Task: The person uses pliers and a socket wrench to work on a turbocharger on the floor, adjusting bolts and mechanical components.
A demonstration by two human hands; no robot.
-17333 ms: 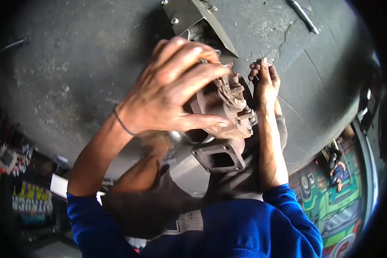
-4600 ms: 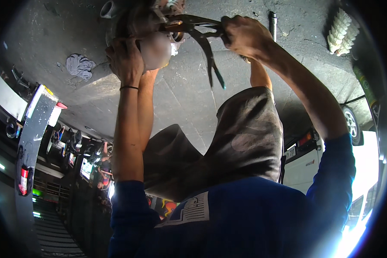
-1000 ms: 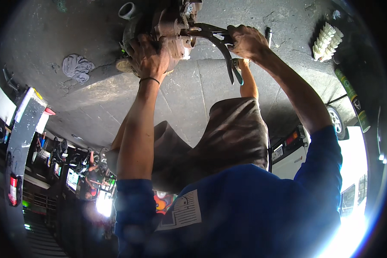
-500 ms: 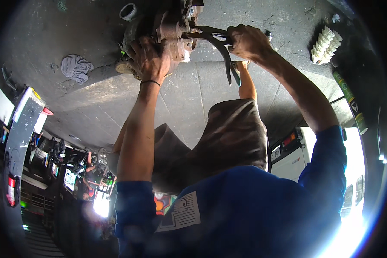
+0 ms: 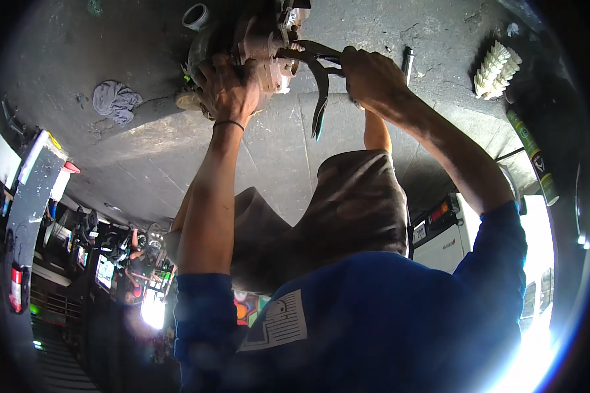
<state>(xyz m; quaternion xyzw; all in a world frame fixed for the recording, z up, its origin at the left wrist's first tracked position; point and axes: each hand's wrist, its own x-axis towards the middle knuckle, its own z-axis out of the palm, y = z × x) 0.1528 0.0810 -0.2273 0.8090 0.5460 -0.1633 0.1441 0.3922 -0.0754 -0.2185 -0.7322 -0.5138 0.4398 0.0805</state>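
Note:
A rusty metal housing (image 5: 257,40) with bolts and cast flanges lies on the floor at the top of the view. My left hand (image 5: 228,92) presses over its near left side, fingers bent around the metal, and partly hides it. To the right of the housing, my right hand (image 5: 373,80) is closed on dark pliers (image 5: 322,88). One of their handles hangs down, outside my grip, with a teal edge near its tip. The pliers' other end reaches a threaded bolt (image 5: 296,46) on the housing's right side; whether the jaws clamp it I cannot tell.
A crumpled grey rag (image 5: 116,102) lies left of the housing, below a pale ring-shaped part (image 5: 195,16). Right of my right hand are a slim metal tool (image 5: 408,64), a white ridged piece (image 5: 497,71) and a green can (image 5: 533,154). A white vehicle (image 5: 439,245) stands behind.
The hanging handle of the pliers has swung left, toward the housing. My right hand has shifted slightly left and down, uncovering more of the slim tool. My left hand stays put.

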